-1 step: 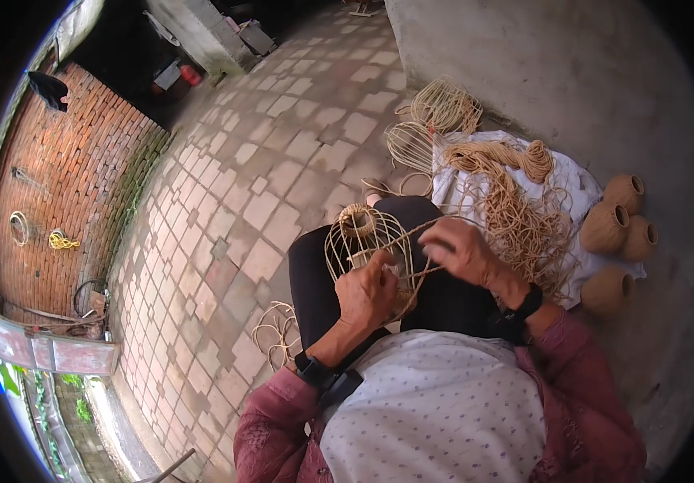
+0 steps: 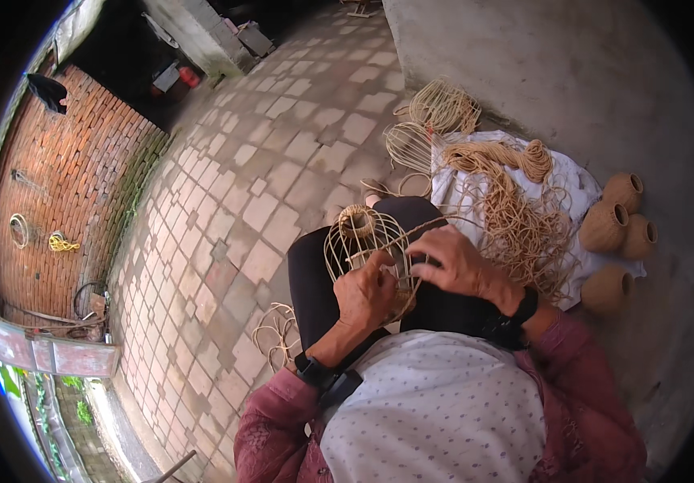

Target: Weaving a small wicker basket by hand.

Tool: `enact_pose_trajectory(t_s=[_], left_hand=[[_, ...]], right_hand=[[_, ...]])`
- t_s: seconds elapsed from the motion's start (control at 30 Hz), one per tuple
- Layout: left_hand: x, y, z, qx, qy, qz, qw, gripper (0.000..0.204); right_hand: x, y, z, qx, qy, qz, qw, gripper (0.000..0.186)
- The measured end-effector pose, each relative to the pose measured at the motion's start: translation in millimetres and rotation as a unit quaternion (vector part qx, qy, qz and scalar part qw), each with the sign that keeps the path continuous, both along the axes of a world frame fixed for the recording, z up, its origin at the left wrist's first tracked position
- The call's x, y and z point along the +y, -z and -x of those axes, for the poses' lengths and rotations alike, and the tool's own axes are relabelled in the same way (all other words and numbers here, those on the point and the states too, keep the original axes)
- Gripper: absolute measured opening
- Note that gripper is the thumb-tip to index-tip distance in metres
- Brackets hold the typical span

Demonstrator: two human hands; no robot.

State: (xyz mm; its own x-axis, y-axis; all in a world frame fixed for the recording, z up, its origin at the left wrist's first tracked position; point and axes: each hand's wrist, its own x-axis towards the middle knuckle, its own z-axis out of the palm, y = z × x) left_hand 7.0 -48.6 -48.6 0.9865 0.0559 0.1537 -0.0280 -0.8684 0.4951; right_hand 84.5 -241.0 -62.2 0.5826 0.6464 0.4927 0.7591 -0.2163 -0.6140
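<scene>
A cage-like basket frame (image 2: 333,251) of thin pale rods rests on my lap, with a ring of tan woven cord (image 2: 356,221) round its far end. My left hand (image 2: 365,291) is closed on the near side of the frame, thumb uppermost. At the frame's right side my right hand (image 2: 453,262) has its fingers bent in a pinch on a strand of tan cord (image 2: 434,223). The strand crosses the rods and trails off to the right above that hand. The exact pinch point is partly hidden by the fingers.
On a white cloth (image 2: 568,173) to my right lie a loose heap of tan cord (image 2: 524,229) and a twisted hank (image 2: 484,154). Several round woven pots (image 2: 602,227) stand beside it. More rod frames (image 2: 443,106) lie beyond. Loose cord (image 2: 276,330) lies on the paving at my left.
My right hand has come a little left and nearer to the frame, its fingers now at the rods. My left hand and the frame have hardly moved.
</scene>
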Motion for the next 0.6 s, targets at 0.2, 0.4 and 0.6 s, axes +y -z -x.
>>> enact_pose_trajectory(t_s=[0.2,0.4,0.6], left_hand=[[18,12,-16,-0.072,-0.042,0.126,0.989,0.015],[22,26,-16,-0.134,-0.067,0.266,0.952,0.006],[23,54,6,-0.090,-0.099,0.337,0.932,0.006]], right_hand=[[-24,4,23,0.211,-0.050,0.186,0.958,0.026],[-96,19,-14,-0.015,0.159,0.286,0.945,0.017],[-49,-46,10,-0.082,0.187,0.051,0.978,0.024]])
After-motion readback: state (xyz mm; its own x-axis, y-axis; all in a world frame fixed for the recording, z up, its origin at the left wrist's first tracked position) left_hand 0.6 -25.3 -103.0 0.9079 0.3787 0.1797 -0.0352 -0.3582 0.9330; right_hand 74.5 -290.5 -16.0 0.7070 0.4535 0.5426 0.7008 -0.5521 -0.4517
